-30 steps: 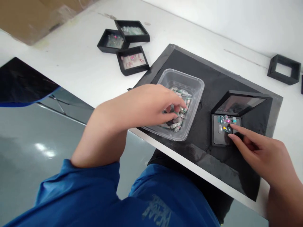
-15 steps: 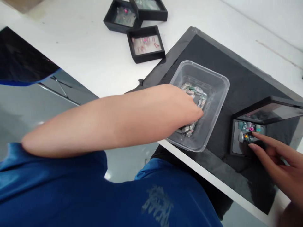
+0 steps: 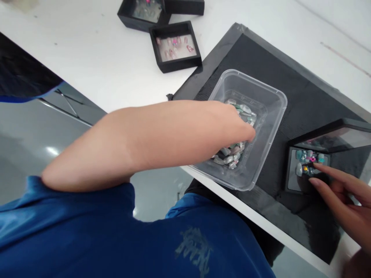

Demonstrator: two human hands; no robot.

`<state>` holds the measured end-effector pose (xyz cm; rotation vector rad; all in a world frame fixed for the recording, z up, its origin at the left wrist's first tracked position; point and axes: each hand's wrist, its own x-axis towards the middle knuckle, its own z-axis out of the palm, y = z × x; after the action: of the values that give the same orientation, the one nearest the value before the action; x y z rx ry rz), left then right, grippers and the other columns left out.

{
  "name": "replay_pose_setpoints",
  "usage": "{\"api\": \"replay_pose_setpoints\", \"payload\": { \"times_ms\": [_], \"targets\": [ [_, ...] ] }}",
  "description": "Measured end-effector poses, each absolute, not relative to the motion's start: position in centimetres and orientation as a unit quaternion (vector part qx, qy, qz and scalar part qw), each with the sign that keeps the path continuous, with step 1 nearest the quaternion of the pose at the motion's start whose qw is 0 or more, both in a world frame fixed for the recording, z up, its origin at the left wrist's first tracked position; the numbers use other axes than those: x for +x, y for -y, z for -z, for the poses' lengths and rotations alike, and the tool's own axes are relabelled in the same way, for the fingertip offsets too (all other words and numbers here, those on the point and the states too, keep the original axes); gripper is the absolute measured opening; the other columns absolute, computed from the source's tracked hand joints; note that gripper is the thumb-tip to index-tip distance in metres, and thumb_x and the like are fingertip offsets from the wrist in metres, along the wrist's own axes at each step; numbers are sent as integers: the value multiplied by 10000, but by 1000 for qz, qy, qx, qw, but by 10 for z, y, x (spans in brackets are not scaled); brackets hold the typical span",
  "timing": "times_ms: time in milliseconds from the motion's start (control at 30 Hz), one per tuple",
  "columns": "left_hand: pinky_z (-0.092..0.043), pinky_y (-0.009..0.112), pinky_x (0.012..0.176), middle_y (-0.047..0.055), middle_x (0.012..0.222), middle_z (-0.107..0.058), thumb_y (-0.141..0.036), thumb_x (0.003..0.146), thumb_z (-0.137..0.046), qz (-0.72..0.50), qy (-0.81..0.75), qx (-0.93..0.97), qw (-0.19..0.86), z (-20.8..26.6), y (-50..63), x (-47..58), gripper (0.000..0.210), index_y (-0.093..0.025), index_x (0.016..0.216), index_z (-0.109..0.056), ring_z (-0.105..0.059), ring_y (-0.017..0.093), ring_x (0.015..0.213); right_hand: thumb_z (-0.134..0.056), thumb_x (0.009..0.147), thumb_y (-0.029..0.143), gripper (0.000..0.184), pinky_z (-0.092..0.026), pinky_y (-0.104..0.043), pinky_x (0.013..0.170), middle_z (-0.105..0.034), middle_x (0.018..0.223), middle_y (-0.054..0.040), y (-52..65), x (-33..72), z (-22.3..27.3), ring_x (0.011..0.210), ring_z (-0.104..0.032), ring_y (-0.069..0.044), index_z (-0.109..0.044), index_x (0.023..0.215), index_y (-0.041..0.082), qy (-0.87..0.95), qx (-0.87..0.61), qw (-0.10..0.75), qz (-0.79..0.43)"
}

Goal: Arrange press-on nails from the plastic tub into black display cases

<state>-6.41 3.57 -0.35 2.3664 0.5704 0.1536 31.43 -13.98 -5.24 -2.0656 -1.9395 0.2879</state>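
Note:
My left hand [image 3: 228, 125] reaches down into a clear plastic container [image 3: 271, 135]. Its fingertips are hidden behind the back of the hand, among loose press-on nails [image 3: 232, 158] in grey, white and green. My right hand [image 3: 344, 200] is at the right, beside a black case [image 3: 294, 183] with a raised clear lid. Its thumb and forefinger are apart, close to the lower row of decorated press-on nails [image 3: 305, 169] on the case's grey pad. The other fingers curl inward, and a small pale glint shows near the palm.
Black display boxes stand at the back; the nearest box [image 3: 176, 63] shows pinkish nails. A black mat [image 3: 290, 85] lies under the container and case on the white table [image 3: 95, 58]. The table's front edge runs close to my body. A dark, blue-edged surface [image 3: 26, 69] is at the left.
The view has shifted slightly. My left hand stays inside the container, with more of the nails below it showing. My right hand remains beside the case, thumb and forefinger still apart.

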Motion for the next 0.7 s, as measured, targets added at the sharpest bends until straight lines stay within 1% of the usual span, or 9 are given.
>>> {"api": "replay_pose_setpoints", "payload": {
  "times_ms": [100, 167, 233, 333, 467, 567, 700],
  "targets": [
    [-452, 291, 913, -31, 666, -497, -128, 1004, -464, -89, -229, 907, 342, -1, -35, -63, 277, -174, 811, -657, -497, 126, 694, -709, 984, 566, 394, -395, -237, 493, -442, 661, 76, 138, 311, 51, 501, -420, -102, -783, 1324, 381, 689, -705, 140, -96],
    [-421, 278, 833, -10, 719, -562, -104, 997, -468, -64, -221, 922, 311, -4, -34, -61, 262, -168, 869, -687, -495, 138, 696, -702, 990, 558, 386, -415, -233, 494, -436, 652, 75, 136, 308, 50, 489, -421, -105, -782, 1321, 378, 693, -701, 140, -88],
    [-370, 282, 746, 17, 793, -618, -62, 972, -451, -16, -208, 944, 256, -5, -33, -60, 283, -163, 956, -715, -504, 153, 707, -687, 998, 555, 386, -422, -231, 490, -439, 648, 73, 135, 307, 49, 479, -425, -106, -778, 1326, 375, 697, -698, 140, -85],
    [-317, 291, 685, 25, 809, -630, -6, 918, -449, 16, -212, 956, 202, -5, -32, -59, 311, -167, 982, -707, -515, 164, 695, -670, 998, 563, 397, -405, -235, 465, -448, 631, 73, 134, 308, 50, 458, -423, -107, -775, 1332, 375, 705, -692, 138, -77],
    [-334, 291, 678, 8, 772, -627, 25, 890, -472, 26, -226, 958, 173, -5, -30, -57, 310, -183, 958, -691, -523, 163, 658, -672, 976, 600, 424, -395, -239, 447, -463, 628, 76, 135, 311, 52, 444, -428, -107, -785, 1321, 381, 711, -686, 141, -69],
    [-362, 289, 693, 5, 755, -642, 30, 891, -480, 55, -239, 958, 145, -7, -30, -53, 309, -180, 954, -698, -549, 165, 663, -673, 979, 611, 434, -407, -229, 474, -468, 643, 81, 136, 311, 51, 468, -434, -99, -781, 1332, 382, 704, -694, 134, -72],
    [-383, 290, 725, 11, 813, -699, -4, 928, -495, 73, -244, 957, 137, -7, -29, -48, 296, -180, 1017, -717, -599, 171, 716, -661, 993, 629, 445, -399, -212, 493, -435, 641, 90, 136, 309, 50, 482, -408, -86, -774, 1343, 379, 701, -696, 137, -77]
  ]
}}
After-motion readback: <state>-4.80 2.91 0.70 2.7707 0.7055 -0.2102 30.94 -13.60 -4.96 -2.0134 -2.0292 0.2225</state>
